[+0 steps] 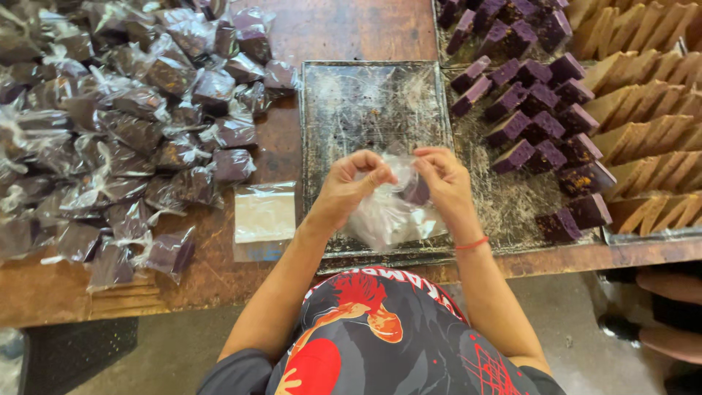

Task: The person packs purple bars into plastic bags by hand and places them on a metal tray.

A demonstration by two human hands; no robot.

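Both hands, left hand [356, 179] and right hand [441, 178], pinched a clear bag [387, 216] over the metal tray [365, 102], purple block [417, 192] nearer the right.

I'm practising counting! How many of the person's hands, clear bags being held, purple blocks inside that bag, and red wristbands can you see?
Hands: 2, the left hand and the right hand
Clear bag held by both hands: 1
Purple block inside that bag: 1
Red wristband on the right wrist: 1
Total: 5
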